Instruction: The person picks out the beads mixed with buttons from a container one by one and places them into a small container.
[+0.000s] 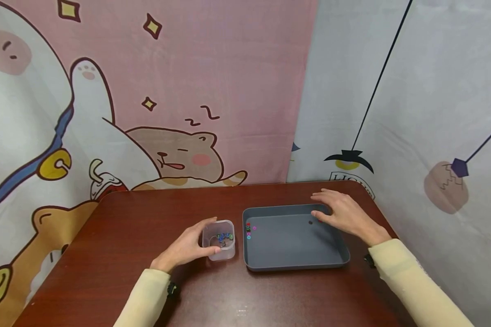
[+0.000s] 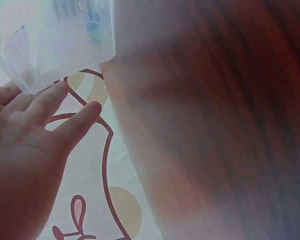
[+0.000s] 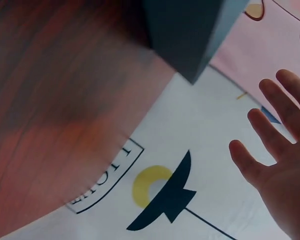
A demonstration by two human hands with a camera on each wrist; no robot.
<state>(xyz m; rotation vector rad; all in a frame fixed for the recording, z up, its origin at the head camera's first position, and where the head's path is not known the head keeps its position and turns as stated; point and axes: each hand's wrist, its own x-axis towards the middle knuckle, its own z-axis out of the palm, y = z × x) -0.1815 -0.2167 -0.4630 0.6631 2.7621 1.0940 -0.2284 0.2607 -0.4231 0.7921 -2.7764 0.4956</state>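
Gripped the clear plastic container [image 1: 224,256] with the left hand [image 1: 187,244], spread the right hand [image 1: 345,214] wide above the tray [image 1: 286,250], and risked spilling beads [image 1: 225,236] by tilting.

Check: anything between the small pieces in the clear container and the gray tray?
Only walls: the right side of the clear container and left rim of the gray tray. Nothing else visible stands between; the left hand grips the container from its left.

Curtained-off tabletop workspace; can't tell if home, lab or office. Indicators: pink cartoon-print cloth [image 1: 245,81] hanging behind, pale printed cloth [image 1: 409,118] down the right side, both close around a reddish-brown wood-grain table [image 1: 139,227].
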